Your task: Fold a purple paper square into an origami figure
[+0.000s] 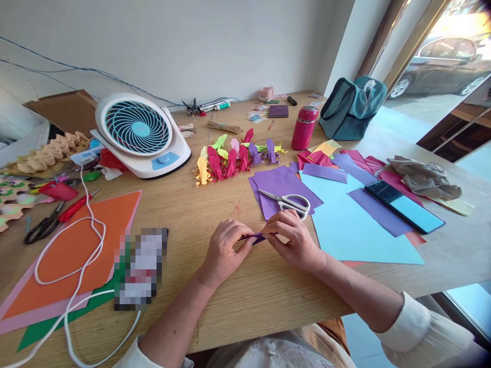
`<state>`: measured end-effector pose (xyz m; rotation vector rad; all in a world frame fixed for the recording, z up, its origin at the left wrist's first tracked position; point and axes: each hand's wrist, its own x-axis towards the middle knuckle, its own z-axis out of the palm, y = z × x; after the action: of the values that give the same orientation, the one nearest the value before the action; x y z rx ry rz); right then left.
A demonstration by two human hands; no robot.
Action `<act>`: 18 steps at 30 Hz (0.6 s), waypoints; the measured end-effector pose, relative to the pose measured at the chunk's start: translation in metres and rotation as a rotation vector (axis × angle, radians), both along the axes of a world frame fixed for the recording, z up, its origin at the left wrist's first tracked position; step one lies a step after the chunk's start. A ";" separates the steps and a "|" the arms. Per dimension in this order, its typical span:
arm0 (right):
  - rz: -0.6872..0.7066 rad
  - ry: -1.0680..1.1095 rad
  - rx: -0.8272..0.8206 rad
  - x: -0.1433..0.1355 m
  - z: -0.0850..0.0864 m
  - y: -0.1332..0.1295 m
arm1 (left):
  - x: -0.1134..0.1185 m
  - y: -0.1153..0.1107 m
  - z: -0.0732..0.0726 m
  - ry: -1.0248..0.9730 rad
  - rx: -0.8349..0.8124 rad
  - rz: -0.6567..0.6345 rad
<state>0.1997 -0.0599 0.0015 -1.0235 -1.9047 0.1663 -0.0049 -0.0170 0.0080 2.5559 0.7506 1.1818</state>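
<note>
Between my two hands, over the near part of the wooden table point(238, 286), is a narrow piece of purple paper point(259, 238). My left hand point(226, 250) pinches its left end between thumb and fingers. Its right end is pinched by my right hand point(294, 240), and the fingers hide part of it. Just beyond my right hand, white-handled scissors point(295, 203) lie on a stack of purple paper sheets point(276, 179). Farther back, folded paper figures point(231, 162) in red, yellow, green, pink and purple stand in a cluster.
A white fan point(140, 133) stands at the back left. Orange paper point(76, 250), a white cable point(82, 276) and a phone with a blurred screen point(141, 268) lie left. On the right are light-blue paper point(356, 235), a dark phone point(404, 204), a red bottle point(305, 128) and a teal bag point(351, 110).
</note>
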 end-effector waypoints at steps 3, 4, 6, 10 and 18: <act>0.005 -0.001 -0.006 0.000 0.001 0.000 | 0.000 0.000 -0.001 0.017 0.005 0.005; 0.006 -0.001 -0.008 0.000 0.001 0.000 | 0.000 0.000 -0.002 0.019 0.004 0.007; 0.007 -0.004 -0.012 0.000 0.001 0.000 | 0.000 0.000 -0.002 0.016 0.000 0.009; 0.007 -0.018 -0.009 -0.001 0.000 0.000 | 0.000 0.000 -0.004 0.015 -0.003 0.009; 0.013 -0.034 -0.021 -0.002 -0.001 0.001 | 0.001 -0.001 -0.005 0.028 0.021 0.010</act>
<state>0.1980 -0.0592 0.0010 -1.0339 -1.9440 0.1773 -0.0036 -0.0177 0.0033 2.5934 0.7626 1.1657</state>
